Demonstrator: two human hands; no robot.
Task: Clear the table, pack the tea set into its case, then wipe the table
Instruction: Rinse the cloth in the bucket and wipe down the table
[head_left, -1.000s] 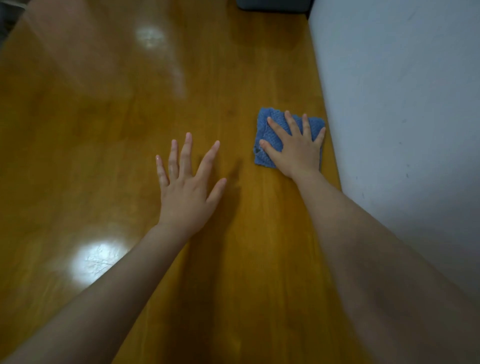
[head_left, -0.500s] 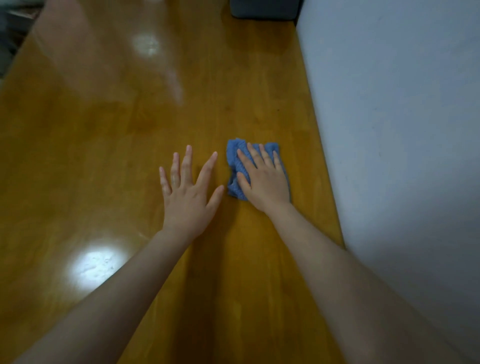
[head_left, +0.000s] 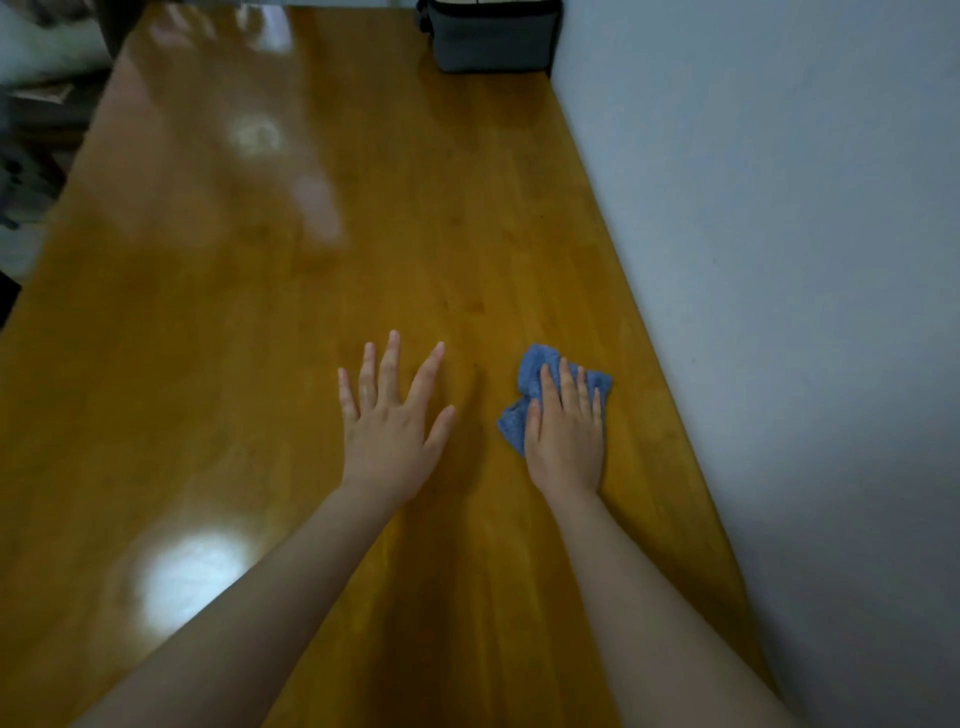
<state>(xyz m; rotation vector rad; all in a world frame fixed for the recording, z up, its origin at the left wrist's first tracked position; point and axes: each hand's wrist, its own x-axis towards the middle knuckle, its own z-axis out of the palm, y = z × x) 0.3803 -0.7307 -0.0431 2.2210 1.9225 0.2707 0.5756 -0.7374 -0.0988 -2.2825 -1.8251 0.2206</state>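
Head view: the blue cloth (head_left: 524, 410) is pressed flat under the right hand (head_left: 566, 436), now swept back right toward the wall (head_left: 779, 260). The left hand (head_left: 389, 431) stays spread on the worktop (head_left: 260, 312). The case (head_left: 493, 36) sits far; wiping is judged underway.

cloth (head_left: 530, 382) on table (head_left: 260, 338), case (head_left: 493, 39) behind

The bench (head_left: 311, 291) is wide and bare ahead and to the left — lots of room to slide a hand. On the right a wall (head_left: 779, 260) blocks the way. A grey case (head_left: 493, 41) sits in the far corner — touching that wall.
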